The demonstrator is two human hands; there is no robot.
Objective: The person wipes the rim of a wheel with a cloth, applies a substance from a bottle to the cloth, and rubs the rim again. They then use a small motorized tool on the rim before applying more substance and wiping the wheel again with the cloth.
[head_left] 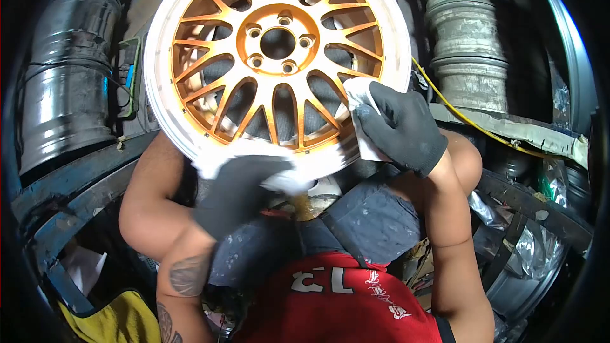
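A car wheel rim [277, 109] with gold spokes and a pale outer lip stands before me, above my lap. My left hand [238, 190], in a dark glove and smeared by motion, presses a white cloth [244, 150] along the rim's lower edge. At the rim's lower right, my gloved right hand [406, 127] is closed on another piece of white cloth [359, 94], thumb against it, touching the lip and a spoke end. Part of the left hand's fingers is hidden by blur and the cloth.
Stacked shiny rims [67, 89] stand on the left, and dusty grey rims [467, 38] on the right. A yellow cable [457, 111] runs down beside the right stack. Metal frame bars [82, 171] flank my legs. A yellow-green towel [114, 321] lies at lower left.
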